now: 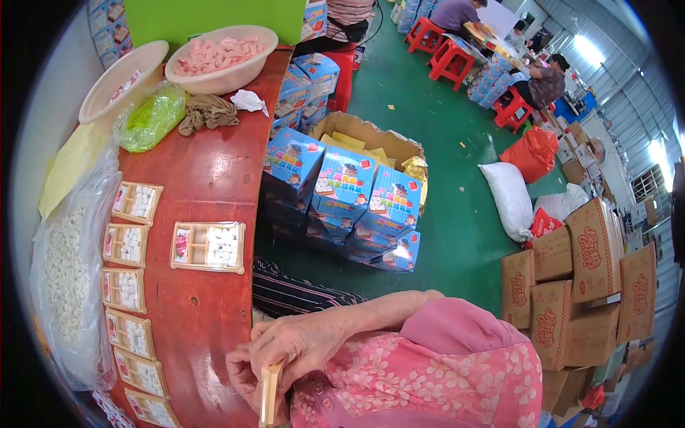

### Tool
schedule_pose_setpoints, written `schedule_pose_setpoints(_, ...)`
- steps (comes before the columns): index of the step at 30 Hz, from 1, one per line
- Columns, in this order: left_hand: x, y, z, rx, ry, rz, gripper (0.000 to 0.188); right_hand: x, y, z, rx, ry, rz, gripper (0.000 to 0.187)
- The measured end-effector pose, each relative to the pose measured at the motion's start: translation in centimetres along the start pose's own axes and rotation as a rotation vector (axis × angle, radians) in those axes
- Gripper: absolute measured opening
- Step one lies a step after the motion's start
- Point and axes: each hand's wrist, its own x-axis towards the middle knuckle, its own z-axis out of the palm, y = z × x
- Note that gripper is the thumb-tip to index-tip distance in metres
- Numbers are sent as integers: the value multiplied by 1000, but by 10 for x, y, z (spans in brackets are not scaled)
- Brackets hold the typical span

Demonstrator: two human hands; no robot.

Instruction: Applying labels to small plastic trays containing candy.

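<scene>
At the table's near edge, my right hand is curled over a small tan compartment tray, which is tilted up and seen edge-on. My left hand has its bent fingers against the same tray from the left, partly hidden behind the right hand. What the tray holds cannot be seen. Ahead on the red-brown table lies another tan tray, with white pellets on its right side and a small pink-and-white packet on its left. Several similar filled trays stand in a column to the left.
A clear bag of white pellets lines the left edge. Farther back are a bowl of pink packets, a shallow bowl, a green bag and a brown cloth. Blue boxes and cartons stand to the right.
</scene>
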Motion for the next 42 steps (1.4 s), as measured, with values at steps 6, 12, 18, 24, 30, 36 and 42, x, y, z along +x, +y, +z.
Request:
schedule_pose_setpoints(6,-1,-1,-10,186,4,223,30,-2,16,1,60,13,79,18)
schedule_pose_setpoints(12,-13,-3,-50,626,-69,444,26,2,19,-5,56,134,73,19)
schedule_pose_setpoints(18,-8,-4,-38,474,73,410,29,3,24,-1,192,205,241,25)
schedule_pose_setpoints(24,-6,7,-29,609,190,319,26,1,35,5,327,182,503,31)
schedule_pose_setpoints(30,2,8,-15,574,97,237,19,-5,38,2,408,385,526,32)
schedule_pose_setpoints(36,-15,10,-21,698,81,306,19,-8,37,9,511,318,535,33)
schedule_pose_setpoints(42,-30,18,-12,725,56,259,22,-19,43,22,279,377,527,30)
